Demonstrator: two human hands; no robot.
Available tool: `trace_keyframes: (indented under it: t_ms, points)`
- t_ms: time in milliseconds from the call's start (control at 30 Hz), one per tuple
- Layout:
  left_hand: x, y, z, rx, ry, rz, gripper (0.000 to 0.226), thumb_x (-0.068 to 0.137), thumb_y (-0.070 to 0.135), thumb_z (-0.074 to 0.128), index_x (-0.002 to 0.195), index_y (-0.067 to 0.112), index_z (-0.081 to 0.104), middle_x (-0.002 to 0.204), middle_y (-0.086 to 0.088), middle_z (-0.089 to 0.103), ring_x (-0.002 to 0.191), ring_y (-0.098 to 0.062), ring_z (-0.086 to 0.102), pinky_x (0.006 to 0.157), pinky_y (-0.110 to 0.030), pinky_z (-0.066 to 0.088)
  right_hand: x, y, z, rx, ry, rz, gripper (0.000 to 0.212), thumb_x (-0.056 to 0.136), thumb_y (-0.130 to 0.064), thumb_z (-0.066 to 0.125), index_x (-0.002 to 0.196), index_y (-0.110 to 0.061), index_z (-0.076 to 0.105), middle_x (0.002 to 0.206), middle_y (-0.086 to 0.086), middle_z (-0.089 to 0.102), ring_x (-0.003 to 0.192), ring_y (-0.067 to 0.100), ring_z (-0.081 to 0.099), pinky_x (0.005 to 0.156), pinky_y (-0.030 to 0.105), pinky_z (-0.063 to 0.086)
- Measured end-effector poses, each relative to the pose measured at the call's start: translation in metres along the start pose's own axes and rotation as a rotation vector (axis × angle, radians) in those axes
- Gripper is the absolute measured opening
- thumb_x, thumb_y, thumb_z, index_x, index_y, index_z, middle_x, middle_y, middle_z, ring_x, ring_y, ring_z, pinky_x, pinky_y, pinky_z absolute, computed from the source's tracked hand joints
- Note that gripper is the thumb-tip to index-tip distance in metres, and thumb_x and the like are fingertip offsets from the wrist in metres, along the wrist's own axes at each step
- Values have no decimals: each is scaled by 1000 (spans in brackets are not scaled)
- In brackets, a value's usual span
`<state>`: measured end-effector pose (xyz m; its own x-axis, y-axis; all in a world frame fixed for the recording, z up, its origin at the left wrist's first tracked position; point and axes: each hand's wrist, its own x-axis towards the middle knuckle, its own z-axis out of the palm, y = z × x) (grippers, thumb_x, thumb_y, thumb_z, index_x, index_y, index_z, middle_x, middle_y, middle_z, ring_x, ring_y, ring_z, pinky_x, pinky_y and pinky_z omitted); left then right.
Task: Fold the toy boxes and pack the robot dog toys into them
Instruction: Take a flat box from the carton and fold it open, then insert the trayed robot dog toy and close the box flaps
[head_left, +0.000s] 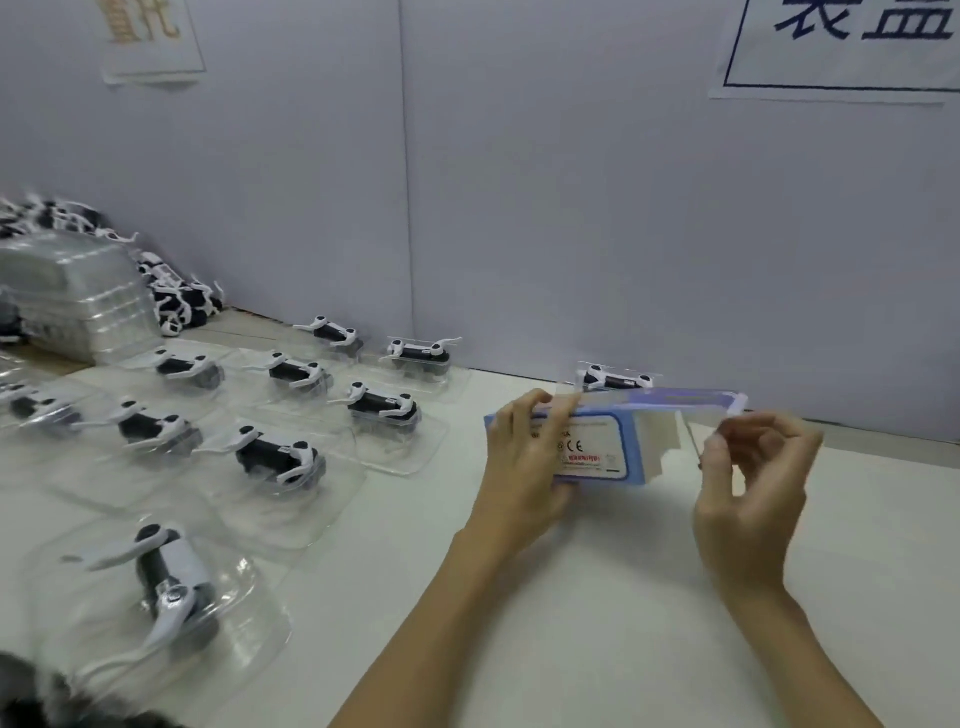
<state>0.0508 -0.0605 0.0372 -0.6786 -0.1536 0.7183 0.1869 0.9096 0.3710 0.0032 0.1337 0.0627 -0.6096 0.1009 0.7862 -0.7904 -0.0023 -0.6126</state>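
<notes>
At the far left a stack of clear blister trays (78, 296) stood against the wall, with a heap of loose robot dog toys (176, 296) behind it; the heap ran off the picture's edge and its count could not be told. Across the white table (519, 623) lay rows of robot dogs seated in clear blister shells (275, 457), the nearest one (166, 577) blurred and partly cut by a dark shape at the bottom corner that I could not identify.

Right of these, the left hand (519, 457) was clamped on the blue toy box (592, 447), thumb along its top edge and fingers wrapped under, holding it above the table. The box's printed panel carried a warning label, too soft to read beyond the marks. The right hand (753, 467) pinched the open end flap (691, 402), thumb and fingers closed on it.

Judging from this, the flap could crease off its score line or tear if pulled while the left hand squeezed the body out of square. A loose tuck might let the end spring open later.

One more dog in its shell (615, 379) sat behind the box, mostly hidden by it. Whether the box was empty could not be seen. The wall signs (852, 47) were cut off at the top.
</notes>
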Motion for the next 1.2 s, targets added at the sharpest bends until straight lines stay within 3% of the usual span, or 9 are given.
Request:
trace_keyframes:
  t_ms: [133,367,433,500,600,733,833,1033,1200]
  points:
    - [-14,-4,14,-15,-78,-31,96,70,64,84,146,21,46,151,0,41,144,-22,34,122,-51,17,-15,-13,17,-164,-122,-221,17,98,-16,54,114,-18,50,98,-12,53,83,11,57,79,17,46]
    - [-39,-6,9,144,-311,-88,70,98,60,45,158,26,32,168,8,20,158,-2,3,126,-53,2,-60,-51,51,-223,-404,-369,16,104,-29,46,117,-23,51,89,-2,69,67,21,72,56,36,55]
    - [-59,-10,15,35,-286,-226,84,95,73,30,160,21,29,156,30,36,140,20,30,124,-31,29,-75,-66,74,-371,-683,-225,22,100,-30,45,121,-31,53,112,19,71,114,40,67,92,52,55]
    - [-49,-5,9,91,-215,-124,83,94,76,34,158,23,32,161,28,30,149,10,22,127,-36,21,-83,-82,104,-631,-868,-161,25,98,-40,43,121,-42,53,122,15,67,138,39,47,116,60,31]
    - [-25,1,9,126,-279,-78,81,89,75,55,153,29,39,168,3,20,159,-13,-1,125,-51,2,-92,-117,153,-160,-1077,240,27,98,-48,61,123,-39,52,103,-9,68,94,8,67,92,43,54]
    - [-30,-10,20,84,-220,-42,78,90,76,53,150,28,43,166,1,25,159,-16,3,124,-52,10,-106,-155,220,-77,-1339,351,88,82,-76,67,149,-28,36,133,1,60,117,20,63,100,46,55]
    - [-27,-13,23,107,-188,-35,76,90,75,56,150,28,43,166,0,25,159,-16,3,123,-51,9,-117,-176,249,-209,-1449,199,105,78,-75,73,154,-17,29,151,5,49,132,27,54,102,48,50]
    - [-26,-12,22,76,-231,-48,78,90,75,56,150,29,41,167,1,22,159,-15,1,124,-50,10,-126,-180,266,-330,-1417,233,68,86,-34,78,134,-4,40,120,15,60,107,34,59,76,40,47]
    - [-27,-8,16,83,-223,-52,79,88,79,54,149,30,41,166,2,23,159,-15,0,124,-55,7,-100,-163,251,-146,-1383,451,75,84,-30,80,147,-17,41,125,9,64,116,27,60,92,40,54]
